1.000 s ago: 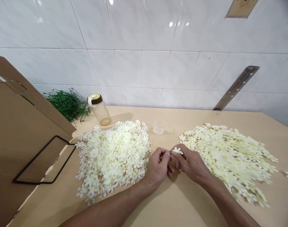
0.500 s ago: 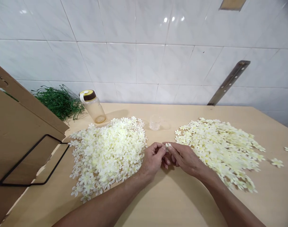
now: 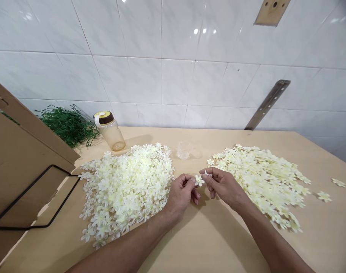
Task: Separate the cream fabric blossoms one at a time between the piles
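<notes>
Between thumb and forefinger, my left hand (image 3: 182,191) pinches a small pale-yellow artificial flower (image 3: 199,180) with its petals facing me. Just to its right, my right hand (image 3: 222,185) is closed in a pinch on a second artificial flower (image 3: 206,173), seen partly edge-on and half hidden by the fingers. The two flowers are close, and I cannot tell whether they touch. A big heap of white flowers (image 3: 130,185) lies left of my left hand. A flatter spread of yellowish flowers (image 3: 261,178) lies beyond and right of my right hand.
A small clear cup (image 3: 183,150) stands behind my hands. At the back left are a bottle (image 3: 113,134) and green artificial stems (image 3: 67,125). A cardboard box (image 3: 27,159) and black wire frame (image 3: 49,227) line the left side. A metal bracket (image 3: 266,106) leans along the tiled wall.
My hands have drawn slightly apart, and a flower now shows in each. The view has tilted up a little, bringing more of the wall plate into sight.
</notes>
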The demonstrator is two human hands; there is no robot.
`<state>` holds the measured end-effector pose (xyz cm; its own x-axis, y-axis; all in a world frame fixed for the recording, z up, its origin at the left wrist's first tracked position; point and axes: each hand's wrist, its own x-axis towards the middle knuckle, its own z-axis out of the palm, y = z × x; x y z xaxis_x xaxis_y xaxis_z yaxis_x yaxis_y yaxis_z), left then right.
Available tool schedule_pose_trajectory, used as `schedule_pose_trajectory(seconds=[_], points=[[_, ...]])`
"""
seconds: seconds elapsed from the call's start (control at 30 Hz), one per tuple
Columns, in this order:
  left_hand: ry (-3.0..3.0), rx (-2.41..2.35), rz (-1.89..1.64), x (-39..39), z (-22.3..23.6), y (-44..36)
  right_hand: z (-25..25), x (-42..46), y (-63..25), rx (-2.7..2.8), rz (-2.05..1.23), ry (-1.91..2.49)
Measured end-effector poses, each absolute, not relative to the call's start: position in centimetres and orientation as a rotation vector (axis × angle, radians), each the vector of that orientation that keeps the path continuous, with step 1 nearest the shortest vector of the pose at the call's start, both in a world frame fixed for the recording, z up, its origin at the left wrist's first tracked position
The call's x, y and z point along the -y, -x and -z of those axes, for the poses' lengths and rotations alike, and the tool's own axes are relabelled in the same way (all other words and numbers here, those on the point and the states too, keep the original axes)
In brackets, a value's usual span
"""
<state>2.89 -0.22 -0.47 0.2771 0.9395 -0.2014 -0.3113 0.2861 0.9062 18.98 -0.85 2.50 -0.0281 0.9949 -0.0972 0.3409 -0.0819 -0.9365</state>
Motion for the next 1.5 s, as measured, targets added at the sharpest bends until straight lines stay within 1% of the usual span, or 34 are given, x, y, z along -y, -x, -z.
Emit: schedule_pose_trajectory(seconds=[0.3, 0.53, 0.73, 1.3, 1.5], points=[[-0.878, -0.899, -1.041, 0.2, 0.7, -3.0, -2.5, 0.4, -20.0, 1.306, -1.240, 1.478], [-0.884, -0.903, -1.049, 0.2, 0.6, -2.9, -2.9, 0.4, -20.3, 1.287, -1.428, 1.351], [-0.879, -0.902, -1.056, 0.2, 0.8, -3.0, -3.1, 0.3, -21.1, 1.204, -1.519, 1.321], [-0.951, -0.881, -1.062, 0.0, 1.8, -3.0, -3.0, 0.1, -21.4, 1.266, -1.384, 1.453], [-0.937, -0.896, -1.039, 0.0, 1.1, -3.1, -2.8, 0.0, -21.6, 1.105, -1.476, 1.473]])
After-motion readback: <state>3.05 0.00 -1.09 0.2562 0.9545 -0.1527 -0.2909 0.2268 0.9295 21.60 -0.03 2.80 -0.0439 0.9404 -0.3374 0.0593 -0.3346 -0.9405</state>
